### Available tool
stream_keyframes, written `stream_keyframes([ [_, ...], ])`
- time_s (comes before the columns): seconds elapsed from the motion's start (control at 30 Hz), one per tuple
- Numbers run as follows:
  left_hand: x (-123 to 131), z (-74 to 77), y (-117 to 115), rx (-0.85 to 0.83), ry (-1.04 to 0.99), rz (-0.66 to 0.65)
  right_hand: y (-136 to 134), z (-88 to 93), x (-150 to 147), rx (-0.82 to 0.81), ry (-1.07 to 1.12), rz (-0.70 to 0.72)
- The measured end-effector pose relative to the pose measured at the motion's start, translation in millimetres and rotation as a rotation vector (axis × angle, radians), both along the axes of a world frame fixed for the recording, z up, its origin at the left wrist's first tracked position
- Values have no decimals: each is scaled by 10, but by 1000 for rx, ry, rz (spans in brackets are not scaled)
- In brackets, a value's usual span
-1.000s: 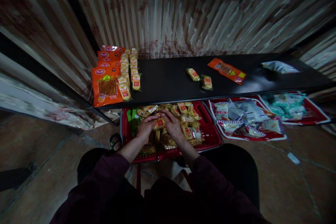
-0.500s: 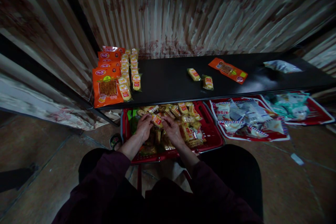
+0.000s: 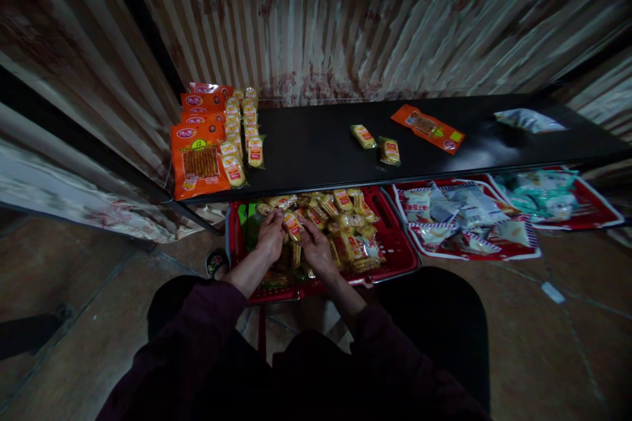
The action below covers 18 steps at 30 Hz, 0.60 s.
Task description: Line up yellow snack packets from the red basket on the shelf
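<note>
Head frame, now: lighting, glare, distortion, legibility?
Head view: dim, sleeves nearly black; head view: faint sheen on the black shelf near the flat-lying orange packet; head view: wide-angle stretch toward the edges; head view: small print on the held packet unreadable.

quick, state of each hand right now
Left hand: holding a snack packet by its left side.
Right hand: holding the same packet's right side.

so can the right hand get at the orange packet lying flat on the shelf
Probably yes: the right hand would need to leave the small pack to the left hand and rise past the shelf's front edge. Two loose packs near the way to the orange packet lie low enough to reach over.
</note>
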<state>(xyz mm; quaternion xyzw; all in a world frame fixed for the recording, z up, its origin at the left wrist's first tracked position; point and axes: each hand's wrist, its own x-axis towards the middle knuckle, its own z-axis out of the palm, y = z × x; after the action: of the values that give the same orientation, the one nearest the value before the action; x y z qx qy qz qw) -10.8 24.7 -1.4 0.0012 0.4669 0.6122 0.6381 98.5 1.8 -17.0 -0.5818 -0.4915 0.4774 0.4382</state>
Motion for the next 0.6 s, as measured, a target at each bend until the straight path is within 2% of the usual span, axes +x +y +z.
stream_keyframes([
  [0.37, 38, 1, -59, 9, 31, -67, 24, -83, -23, 4, 42, -93],
  [0.6, 92, 15, -106, 39, 98, -61, 17, -76, -13, -18, 68, -155],
])
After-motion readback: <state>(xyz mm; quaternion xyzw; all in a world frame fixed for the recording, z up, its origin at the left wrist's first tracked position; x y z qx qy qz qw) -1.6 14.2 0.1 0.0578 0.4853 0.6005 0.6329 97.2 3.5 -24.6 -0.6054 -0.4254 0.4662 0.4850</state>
